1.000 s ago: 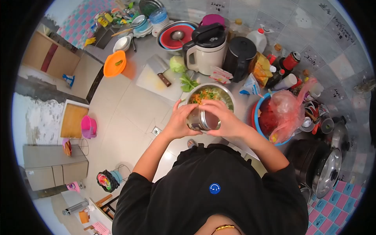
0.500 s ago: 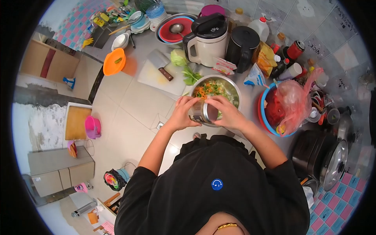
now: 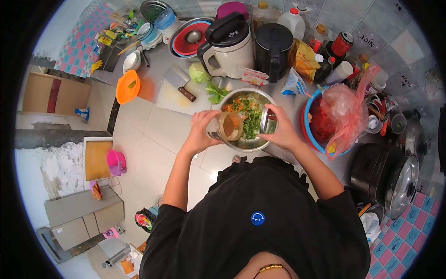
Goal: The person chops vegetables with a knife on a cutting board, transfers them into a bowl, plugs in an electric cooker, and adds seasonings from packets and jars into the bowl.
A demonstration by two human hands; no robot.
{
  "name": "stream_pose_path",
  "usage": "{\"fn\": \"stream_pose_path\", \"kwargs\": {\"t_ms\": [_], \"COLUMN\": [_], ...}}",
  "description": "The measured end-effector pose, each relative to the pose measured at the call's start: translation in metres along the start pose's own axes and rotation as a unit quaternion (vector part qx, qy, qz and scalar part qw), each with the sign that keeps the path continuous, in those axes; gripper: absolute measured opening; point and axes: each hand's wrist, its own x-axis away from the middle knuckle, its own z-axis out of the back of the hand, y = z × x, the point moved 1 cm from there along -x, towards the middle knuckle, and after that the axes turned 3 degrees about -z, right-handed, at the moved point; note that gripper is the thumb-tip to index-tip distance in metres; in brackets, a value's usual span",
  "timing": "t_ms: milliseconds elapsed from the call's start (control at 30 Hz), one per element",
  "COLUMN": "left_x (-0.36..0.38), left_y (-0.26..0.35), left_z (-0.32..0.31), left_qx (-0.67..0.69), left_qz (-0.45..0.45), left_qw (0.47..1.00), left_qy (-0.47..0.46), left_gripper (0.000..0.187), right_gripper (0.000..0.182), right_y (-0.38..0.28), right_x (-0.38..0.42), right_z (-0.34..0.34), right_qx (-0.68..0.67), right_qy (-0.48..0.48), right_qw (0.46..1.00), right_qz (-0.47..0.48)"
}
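Observation:
My left hand (image 3: 203, 133) is wrapped round a glass jar (image 3: 231, 126), which is tilted with its open mouth facing right and shows brown contents. Between the fingers of my right hand (image 3: 280, 128) is the silvery jar lid (image 3: 265, 121), held apart from the jar. Both hands are over the near part of a steel bowl (image 3: 231, 94) holding chopped greens (image 3: 253, 114) and orange shreds. Left of the bowl, a cleaver (image 3: 186, 94) lies on a white cutting board (image 3: 168, 96), with leafy greens (image 3: 216, 93) at its right edge.
An orange basket (image 3: 126, 95) stands at the counter's left edge. Behind the bowl are a cream jug (image 3: 232, 51) and a black kettle (image 3: 273, 49). To the right, a blue basin (image 3: 307, 111) holds a red plastic bag (image 3: 346, 111). Bottles and pots stand farther right.
The lid has come off the jar. My left hand has moved left with the jar, my right hand slightly right with the lid. The camera view has shifted a little.

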Motion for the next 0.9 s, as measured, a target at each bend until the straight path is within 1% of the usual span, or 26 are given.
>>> {"fn": "stream_pose_path", "kwargs": {"t_ms": [33,100,200,300,400,500,600,700,800,900], "left_x": [0.002,0.0,0.0,-0.002,-0.001,-0.001,0.0,0.003,0.004,0.005], "left_y": [-0.008,-0.026,-0.027,-0.014,-0.035,-0.037,-0.026,-0.031,-0.031,-0.023], "left_z": [-0.007,-0.02,-0.021,-0.013,-0.029,-0.031,-0.023,-0.025,-0.027,-0.022], "left_qx": [-0.007,-0.023,-0.037,-0.043,-0.078,-0.079,-0.044,-0.048,-0.092,-0.036], "left_qz": [0.017,0.048,0.05,0.031,0.079,0.08,0.056,0.068,0.072,0.06], "left_qw": [1.0,0.998,0.998,0.997,0.993,0.993,0.996,0.994,0.991,0.994], "left_qy": [0.006,0.018,0.023,0.062,0.04,0.042,0.063,0.075,0.06,0.086], "left_gripper": [0.096,0.096,0.097,0.097,0.097,0.097,0.097,0.097,0.098,0.097], "right_gripper": [0.087,0.088,0.091,0.091,0.092,0.092,0.093,0.094,0.094,0.094], "right_y": [0.001,0.006,0.014,0.019,0.017,0.013,0.013,0.013,0.013,0.011], "right_x": [0.001,0.001,0.003,0.001,-0.002,-0.004,-0.005,-0.004,-0.003,-0.003], "right_z": [-0.001,-0.003,-0.004,-0.005,-0.007,-0.006,-0.007,-0.007,-0.008,-0.007], "right_qx": [-0.024,-0.017,-0.037,-0.06,-0.062,-0.061,-0.066,-0.067,-0.069,-0.064], "right_qy": [0.013,0.021,0.037,0.052,0.052,0.053,0.054,0.053,0.051,0.054], "right_qw": [0.999,0.999,0.998,0.996,0.995,0.995,0.995,0.995,0.995,0.995], "right_qz": [-0.019,-0.019,-0.029,-0.044,-0.05,-0.05,-0.05,-0.055,-0.057,-0.05]}}
